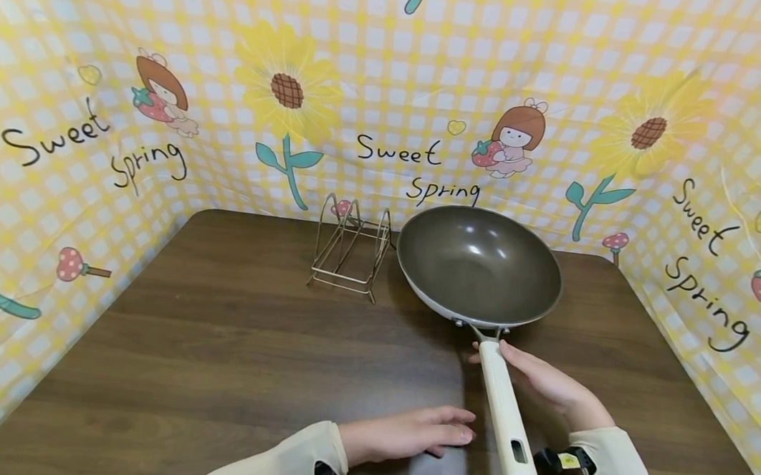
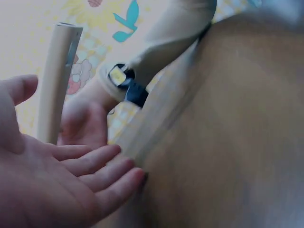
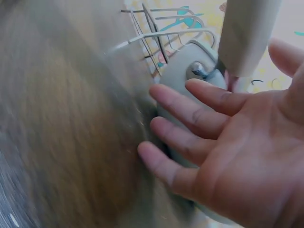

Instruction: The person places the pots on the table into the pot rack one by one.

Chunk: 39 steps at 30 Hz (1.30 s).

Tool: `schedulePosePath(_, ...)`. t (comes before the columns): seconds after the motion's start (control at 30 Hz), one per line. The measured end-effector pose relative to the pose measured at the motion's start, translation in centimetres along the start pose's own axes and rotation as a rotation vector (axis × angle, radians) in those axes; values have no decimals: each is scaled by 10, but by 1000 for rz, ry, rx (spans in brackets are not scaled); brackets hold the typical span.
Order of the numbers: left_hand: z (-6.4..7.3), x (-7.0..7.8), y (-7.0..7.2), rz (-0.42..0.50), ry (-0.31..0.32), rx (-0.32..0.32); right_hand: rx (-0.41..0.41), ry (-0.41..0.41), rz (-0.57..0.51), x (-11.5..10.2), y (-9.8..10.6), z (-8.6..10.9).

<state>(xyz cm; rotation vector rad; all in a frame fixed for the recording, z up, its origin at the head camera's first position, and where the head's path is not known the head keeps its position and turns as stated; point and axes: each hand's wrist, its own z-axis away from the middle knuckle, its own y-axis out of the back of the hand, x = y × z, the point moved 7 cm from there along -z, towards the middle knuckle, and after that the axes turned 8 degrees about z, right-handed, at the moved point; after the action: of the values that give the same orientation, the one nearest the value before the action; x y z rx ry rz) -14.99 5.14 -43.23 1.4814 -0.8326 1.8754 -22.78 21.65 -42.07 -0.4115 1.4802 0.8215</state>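
Note:
A frying pan (image 1: 479,260) with a dark inside and a cream handle (image 1: 506,409) stands at the right of the table, handle toward me. My right hand (image 1: 556,386) is at the handle's upper end, its thumb beside the handle and its fingertips showing on the far side. In the right wrist view, that hand (image 3: 242,142) has its fingers extended, apart from the handle (image 3: 247,33). Left of the handle, my left hand (image 1: 409,431) hovers with relaxed fingers and holds nothing. The left wrist view shows its open palm (image 2: 61,175) near the handle (image 2: 57,80).
A wire rack (image 1: 350,254) stands left of the pan, close to its rim. The brown wooden table (image 1: 219,351) is bordered by yellow checked cloth (image 1: 388,94) at the back and both sides.

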Motion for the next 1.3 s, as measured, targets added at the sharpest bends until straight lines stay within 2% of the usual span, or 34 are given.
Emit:
schedulePosePath(0.07,-4,-2,-7,121,5,-25,-24,10,-83,3,-3,-5)
schedulePosePath(0.23,-14,1,-29,417,23,-144,-67,51,-327,4,-11,-14)
schedulePosePath(0.43,-25,10,-52,664,55,-257,-153,140,-643,-6,-24,-22)
schedulePosePath(0.57,-31,18,-63,804,39,-272,-188,161,-763,-10,-28,-22)
schedulePosePath(0.63,-33,20,-66,863,25,-237,-191,159,-785,-11,-30,-21)
schedulePosePath(0.77,-34,23,-69,922,-1,-131,-203,165,-817,-14,-34,-19)
schedulePosePath(0.9,-33,24,-71,947,-18,-51,-220,224,-892,-17,-36,-19)
schedulePosePath(1.03,-33,27,-74,957,-25,-41,-225,273,-972,-16,-36,-19)
schedulePosePath(1.2,-33,28,-76,958,-4,-46,-197,300,-981,-13,-35,-20)
schedulePosePath(1.3,-33,27,-75,946,2,-39,-220,326,-996,-14,-38,-22)
